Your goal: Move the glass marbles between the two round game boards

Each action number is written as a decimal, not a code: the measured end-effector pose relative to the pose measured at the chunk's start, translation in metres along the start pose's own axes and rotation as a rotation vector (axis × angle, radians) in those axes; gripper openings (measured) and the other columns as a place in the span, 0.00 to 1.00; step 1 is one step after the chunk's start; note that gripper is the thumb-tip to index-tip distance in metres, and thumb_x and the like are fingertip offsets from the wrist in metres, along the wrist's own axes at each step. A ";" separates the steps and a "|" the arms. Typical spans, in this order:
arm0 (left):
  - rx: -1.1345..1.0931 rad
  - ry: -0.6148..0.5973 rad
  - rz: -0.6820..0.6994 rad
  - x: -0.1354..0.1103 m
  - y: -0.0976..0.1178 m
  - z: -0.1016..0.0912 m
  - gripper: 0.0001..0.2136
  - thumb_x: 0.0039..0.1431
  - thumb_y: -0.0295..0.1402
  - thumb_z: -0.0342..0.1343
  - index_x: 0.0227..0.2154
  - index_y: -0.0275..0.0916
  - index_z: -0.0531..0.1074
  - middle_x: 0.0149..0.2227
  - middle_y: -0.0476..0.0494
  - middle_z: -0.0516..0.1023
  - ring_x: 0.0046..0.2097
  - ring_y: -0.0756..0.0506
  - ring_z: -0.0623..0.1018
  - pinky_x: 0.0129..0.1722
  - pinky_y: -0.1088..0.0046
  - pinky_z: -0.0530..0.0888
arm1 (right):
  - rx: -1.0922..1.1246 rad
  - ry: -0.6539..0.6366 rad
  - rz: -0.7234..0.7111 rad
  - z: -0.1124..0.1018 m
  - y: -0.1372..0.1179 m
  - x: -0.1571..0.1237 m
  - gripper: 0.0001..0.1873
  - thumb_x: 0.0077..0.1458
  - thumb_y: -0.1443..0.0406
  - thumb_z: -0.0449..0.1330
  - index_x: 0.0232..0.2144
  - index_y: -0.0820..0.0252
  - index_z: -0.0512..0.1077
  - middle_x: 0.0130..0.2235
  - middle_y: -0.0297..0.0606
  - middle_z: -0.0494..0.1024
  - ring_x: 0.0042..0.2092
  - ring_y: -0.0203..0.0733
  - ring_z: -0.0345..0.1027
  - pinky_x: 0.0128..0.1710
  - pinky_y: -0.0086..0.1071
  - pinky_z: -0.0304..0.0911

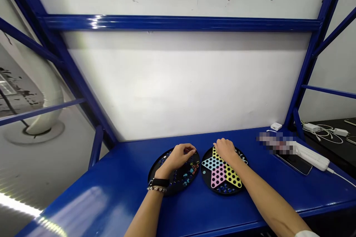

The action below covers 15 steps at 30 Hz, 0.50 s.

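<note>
My left hand [178,156], with a black band and a beaded bracelet at the wrist, is over a round black tray [174,189]. Its thumb and index finger come together in a pinch near the tray's right rim; whatever they hold is too small to make out. Red, teal and blue marbles [191,170] lie in that tray. To the right is a round Chinese checkers board [218,173] with a coloured star full of holes. My right hand [226,150] rests at the star's far point, fingers curled and mostly hidden. Blue marbles [226,189] sit along the board's near edge.
On the blue table [116,181], a phone [294,163] and a white power strip [313,155] lie to the right. A small white charger [276,126] is near the back. Blue frame posts and a white panel [189,89] stand behind. Cables [326,133] lie on a dark surface farther right.
</note>
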State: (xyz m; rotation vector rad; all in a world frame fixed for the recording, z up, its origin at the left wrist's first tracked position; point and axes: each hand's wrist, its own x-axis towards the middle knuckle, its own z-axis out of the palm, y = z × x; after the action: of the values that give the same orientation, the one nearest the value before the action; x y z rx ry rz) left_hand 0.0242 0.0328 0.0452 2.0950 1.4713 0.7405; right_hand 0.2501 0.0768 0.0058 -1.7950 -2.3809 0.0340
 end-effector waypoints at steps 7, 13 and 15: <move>-0.006 -0.006 -0.008 0.000 0.001 -0.001 0.18 0.59 0.48 0.51 0.34 0.40 0.80 0.36 0.43 0.83 0.39 0.41 0.79 0.39 0.69 0.73 | 0.029 0.026 0.018 0.004 -0.002 0.000 0.20 0.69 0.62 0.47 0.36 0.65 0.76 0.36 0.50 0.81 0.36 0.48 0.78 0.30 0.32 0.65; -0.011 -0.012 -0.005 0.001 -0.001 0.002 0.19 0.58 0.49 0.51 0.33 0.40 0.80 0.36 0.43 0.83 0.39 0.41 0.79 0.39 0.69 0.73 | 0.063 0.022 -0.005 0.006 -0.005 0.001 0.18 0.69 0.60 0.49 0.39 0.64 0.76 0.39 0.50 0.81 0.39 0.47 0.78 0.35 0.32 0.66; -0.018 -0.013 -0.006 0.001 0.000 0.001 0.20 0.58 0.50 0.51 0.33 0.40 0.79 0.35 0.43 0.83 0.39 0.41 0.79 0.39 0.69 0.73 | 0.075 0.032 0.010 0.006 -0.007 0.001 0.19 0.69 0.59 0.49 0.38 0.64 0.76 0.39 0.50 0.81 0.40 0.47 0.78 0.35 0.32 0.66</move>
State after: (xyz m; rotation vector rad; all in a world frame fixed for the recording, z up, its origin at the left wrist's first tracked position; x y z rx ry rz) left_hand 0.0254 0.0337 0.0450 2.0769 1.4585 0.7341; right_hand 0.2425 0.0762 0.0002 -1.7602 -2.3170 0.0942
